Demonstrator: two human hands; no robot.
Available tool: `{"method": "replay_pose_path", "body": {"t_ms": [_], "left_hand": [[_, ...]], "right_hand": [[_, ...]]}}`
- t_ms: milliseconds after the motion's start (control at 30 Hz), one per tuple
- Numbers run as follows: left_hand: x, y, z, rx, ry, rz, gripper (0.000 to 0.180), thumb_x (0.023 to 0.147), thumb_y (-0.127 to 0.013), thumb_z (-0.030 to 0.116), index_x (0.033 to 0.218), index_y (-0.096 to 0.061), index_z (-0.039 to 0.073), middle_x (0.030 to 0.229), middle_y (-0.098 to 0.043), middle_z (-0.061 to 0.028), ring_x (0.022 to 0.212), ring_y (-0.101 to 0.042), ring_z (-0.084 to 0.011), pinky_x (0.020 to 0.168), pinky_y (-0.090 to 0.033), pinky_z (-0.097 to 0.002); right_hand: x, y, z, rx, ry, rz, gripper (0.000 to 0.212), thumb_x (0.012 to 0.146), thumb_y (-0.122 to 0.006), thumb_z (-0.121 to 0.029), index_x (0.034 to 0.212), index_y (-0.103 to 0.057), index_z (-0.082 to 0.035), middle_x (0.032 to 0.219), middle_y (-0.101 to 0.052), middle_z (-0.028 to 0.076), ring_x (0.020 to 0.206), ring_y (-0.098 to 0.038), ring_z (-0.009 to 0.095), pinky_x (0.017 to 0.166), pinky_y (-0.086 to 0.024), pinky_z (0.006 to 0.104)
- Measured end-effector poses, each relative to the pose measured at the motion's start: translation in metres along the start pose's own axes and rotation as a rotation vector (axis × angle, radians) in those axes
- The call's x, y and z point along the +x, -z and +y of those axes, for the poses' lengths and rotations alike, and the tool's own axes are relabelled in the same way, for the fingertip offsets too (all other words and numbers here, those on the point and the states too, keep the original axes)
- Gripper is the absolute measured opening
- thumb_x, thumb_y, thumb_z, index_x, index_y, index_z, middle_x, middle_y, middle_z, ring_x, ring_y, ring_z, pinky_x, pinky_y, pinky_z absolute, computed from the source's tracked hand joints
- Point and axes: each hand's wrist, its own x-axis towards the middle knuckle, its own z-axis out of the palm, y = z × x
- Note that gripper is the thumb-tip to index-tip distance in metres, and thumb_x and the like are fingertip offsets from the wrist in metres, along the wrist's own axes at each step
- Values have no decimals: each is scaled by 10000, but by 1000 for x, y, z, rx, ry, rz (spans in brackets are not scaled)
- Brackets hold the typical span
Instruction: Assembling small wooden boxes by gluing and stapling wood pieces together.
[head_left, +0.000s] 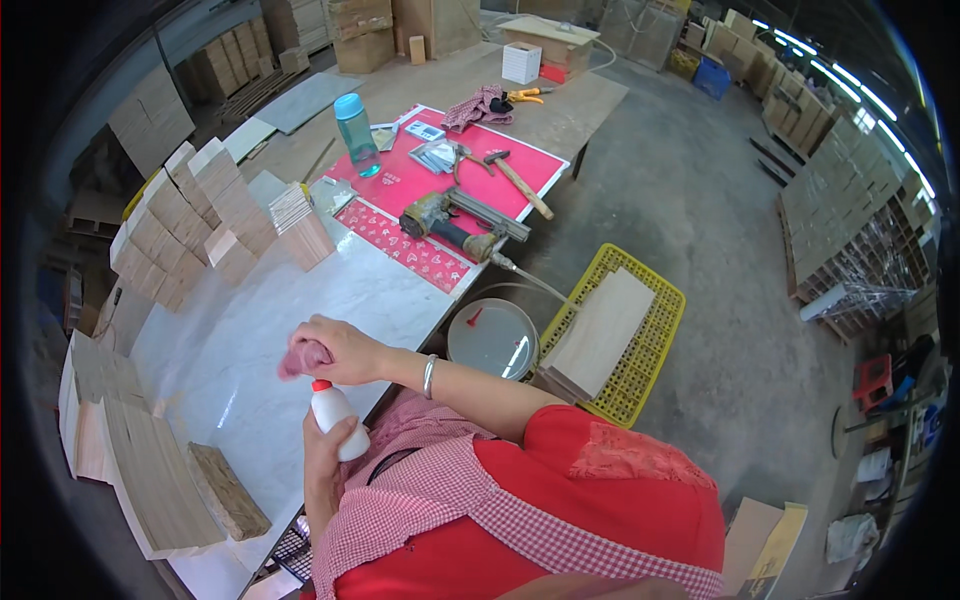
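My left hand is wrapped round a white squeeze bottle with a red cap, tilted in front of my apron. Just above the cap is my right hand, closed on a crumpled pink cloth. Whether the cloth touches the cap I cannot tell. Both hands are over the near edge of a pale marbled worktop.
Wooden blocks and stacked boards stand at the left. On a pink mat lie a nail gun and a hammer, beside a blue bottle. A bucket and yellow crate stand right.
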Motion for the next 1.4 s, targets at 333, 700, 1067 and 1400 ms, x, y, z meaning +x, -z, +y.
{"method": "replay_pose_path", "body": {"t_ms": [333, 700, 1067, 1400], "left_hand": [[2, 8, -26, 581, -286, 102, 489, 756, -730, 130, 1176, -517, -1, 933, -587, -68, 788, -605, -216, 716, -516, -369], [48, 63, -39, 456, -629, 552, 571, 794, -763, 172, 1255, -470, 4, 1056, -558, -101, 953, -543, -206, 862, -458, -360], [88, 82, -89, 358, -653, 535, 648, 755, -790, 197, 1284, -476, -4, 1105, -590, -118, 974, -586, -216, 854, -484, -358], [37, 15, -61, 449, -709, 385, 559, 723, -788, 166, 1194, -523, 22, 1052, -622, -127, 940, -614, -254, 820, -494, -370]], "right_hand": [[4, 5, -2, 253, -417, 47, 223, 846, -619, -69, 1053, -569, -4, 723, -674, 154, 629, -665, 332, 682, -545, 390], [-26, 28, 60, -810, -381, -158, 900, 736, -780, -291, 1473, -304, -91, 1343, -454, 209, 1231, -470, 410, 948, -434, 532], [-18, 12, 47, -550, -105, -23, 365, 796, -713, -374, 923, -630, -42, 931, -628, 179, 990, -598, 385, 838, -491, 484], [-36, -25, -26, -502, -225, -237, 647, 861, -551, -616, 883, -666, 20, 820, -673, 237, 791, -671, 393, 732, -526, 466]]}}
